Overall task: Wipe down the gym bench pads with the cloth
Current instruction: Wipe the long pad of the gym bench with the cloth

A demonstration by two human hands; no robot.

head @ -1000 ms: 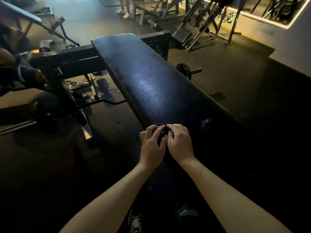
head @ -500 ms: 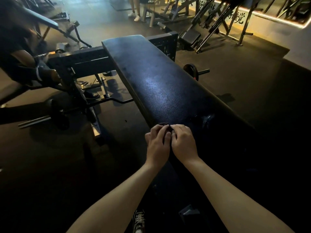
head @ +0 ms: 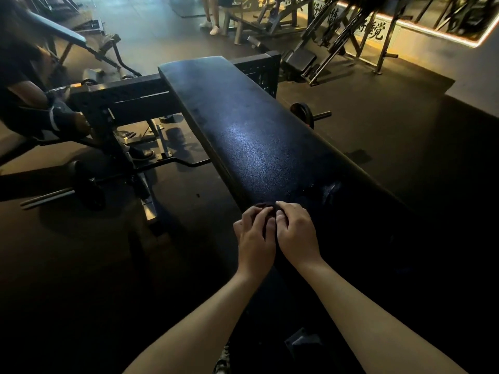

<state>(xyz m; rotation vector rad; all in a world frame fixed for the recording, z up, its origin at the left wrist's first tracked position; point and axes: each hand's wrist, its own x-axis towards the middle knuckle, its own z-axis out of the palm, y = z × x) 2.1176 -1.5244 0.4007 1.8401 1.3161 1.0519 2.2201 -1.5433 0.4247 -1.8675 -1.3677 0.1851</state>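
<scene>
Black pad (head: 256, 147), left hand (head: 253, 238), right hand (head: 297, 233) — apparently pinching cloth (head: 266, 205)

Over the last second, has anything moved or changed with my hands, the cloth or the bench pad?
Hardly anything. Only the view drifted slightly. The left hand and right hand stay side by side at the near left edge of the bench pad, fingers curled on the small dark cloth; nothing was picked up or let go.
</scene>
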